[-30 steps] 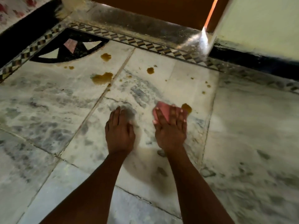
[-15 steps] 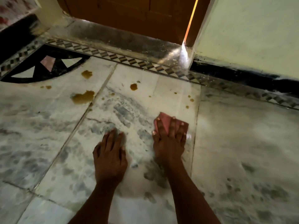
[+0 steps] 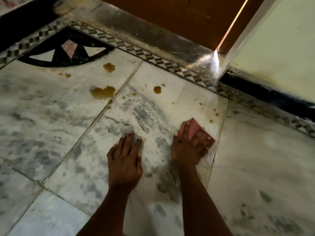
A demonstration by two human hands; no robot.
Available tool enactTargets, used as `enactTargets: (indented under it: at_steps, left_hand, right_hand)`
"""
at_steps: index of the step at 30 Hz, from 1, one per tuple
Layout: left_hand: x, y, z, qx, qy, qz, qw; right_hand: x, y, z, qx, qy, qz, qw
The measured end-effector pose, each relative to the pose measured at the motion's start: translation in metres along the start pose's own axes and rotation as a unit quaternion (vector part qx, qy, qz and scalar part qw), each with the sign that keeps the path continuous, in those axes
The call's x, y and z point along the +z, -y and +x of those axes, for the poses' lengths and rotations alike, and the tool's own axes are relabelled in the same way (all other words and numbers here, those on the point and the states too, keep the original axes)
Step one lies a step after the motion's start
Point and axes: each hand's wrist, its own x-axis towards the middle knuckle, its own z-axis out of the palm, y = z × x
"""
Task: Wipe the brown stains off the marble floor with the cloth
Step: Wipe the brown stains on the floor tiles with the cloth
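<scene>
My right hand (image 3: 189, 147) presses flat on a pink cloth (image 3: 194, 127), fingers spread over it on the white marble floor (image 3: 51, 116). Only the cloth's far edge and right corner show past the fingers. My left hand (image 3: 125, 159) rests palm down on the bare floor to the left of it, holding nothing. A large brown stain (image 3: 103, 91) lies further out to the left, a round one (image 3: 109, 67) beyond it, a smaller one (image 3: 157, 89) in the middle. Small brown drops (image 3: 216, 114) dot the floor just beyond the cloth.
A checkered inlay border (image 3: 153, 57) runs along a grey threshold (image 3: 153, 40) under a brown door (image 3: 187, 16). A pale wall with a black skirting (image 3: 265, 94) stands at the right. A black fan-shaped inlay (image 3: 68, 51) fills the far left corner.
The brown spot that lay beside the cloth a second ago is gone from view. My right hand has slid the cloth to the right. My left hand stays planted on the floor.
</scene>
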Motion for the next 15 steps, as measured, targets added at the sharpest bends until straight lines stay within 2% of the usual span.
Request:
enactTargets:
  at_steps: [3, 5, 6, 8, 10, 13, 15]
  left_hand:
    - [0.001, 0.001, 0.0, 0.0, -0.007, -0.003, 1.0]
    - [0.0, 0.0, 0.001, -0.002, -0.004, 0.0, 1.0]
    - [-0.001, -0.001, 0.001, -0.003, -0.001, 0.001, 1.0]
    - [-0.002, -0.001, 0.0, -0.002, 0.001, 0.0, 1.0]
    - [-0.004, 0.0, 0.001, -0.001, 0.004, 0.0, 1.0]
    - [-0.005, -0.001, 0.001, -0.006, 0.01, 0.004, 1.0]
    - [-0.006, -0.003, 0.0, -0.002, 0.006, 0.003, 1.0]
  right_hand:
    - [0.011, -0.001, -0.025, -0.147, -0.02, -0.054, 0.988]
    - [0.008, -0.032, -0.056, -0.201, -0.014, -0.079, 0.976]
    - [0.002, -0.051, -0.066, -0.196, 0.005, -0.087, 0.977]
    - [-0.015, -0.073, -0.068, -0.133, 0.048, -0.093, 0.986]
    - [-0.023, -0.075, -0.049, -0.042, 0.043, -0.074, 0.995]
    - [-0.022, -0.033, -0.004, 0.013, 0.005, -0.001, 1.0]
    - [-0.014, -0.002, 0.01, -0.013, 0.036, -0.005, 0.999]
